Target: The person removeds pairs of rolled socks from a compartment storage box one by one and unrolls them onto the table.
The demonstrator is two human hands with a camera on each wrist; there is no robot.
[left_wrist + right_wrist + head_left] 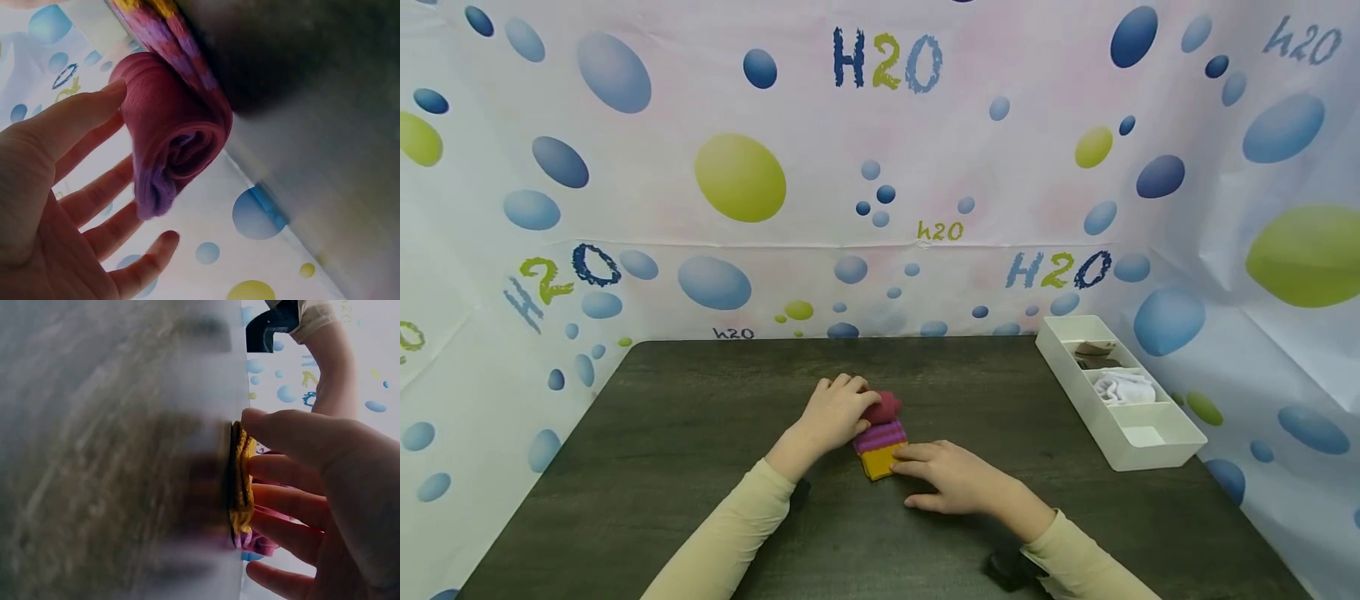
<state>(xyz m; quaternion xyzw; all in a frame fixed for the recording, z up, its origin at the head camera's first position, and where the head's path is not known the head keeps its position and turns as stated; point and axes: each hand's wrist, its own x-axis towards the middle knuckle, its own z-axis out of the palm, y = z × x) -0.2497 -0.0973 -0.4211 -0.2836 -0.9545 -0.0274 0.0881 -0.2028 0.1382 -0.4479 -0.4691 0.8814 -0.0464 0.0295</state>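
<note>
A pair of knitted socks (880, 437) lies on the dark table, laid flat at the yellow cuff (877, 462) and striped purple and red above it. Its far end is wound into a dark red roll (169, 112), with a purple tip showing at the side. My left hand (835, 414) holds this roll, thumb on one side and fingers on the other. My right hand (953, 479) rests its fingertips on the yellow cuff, fingers fairly straight. In the right wrist view the cuff shows edge-on as stacked layers.
At the right stands a white divided box (1090, 408). A brownish folded item (1095, 354) lies in its far compartment and a white cloth bundle (1123, 387) in the middle one. A patterned sheet (820, 275) hangs behind the table.
</note>
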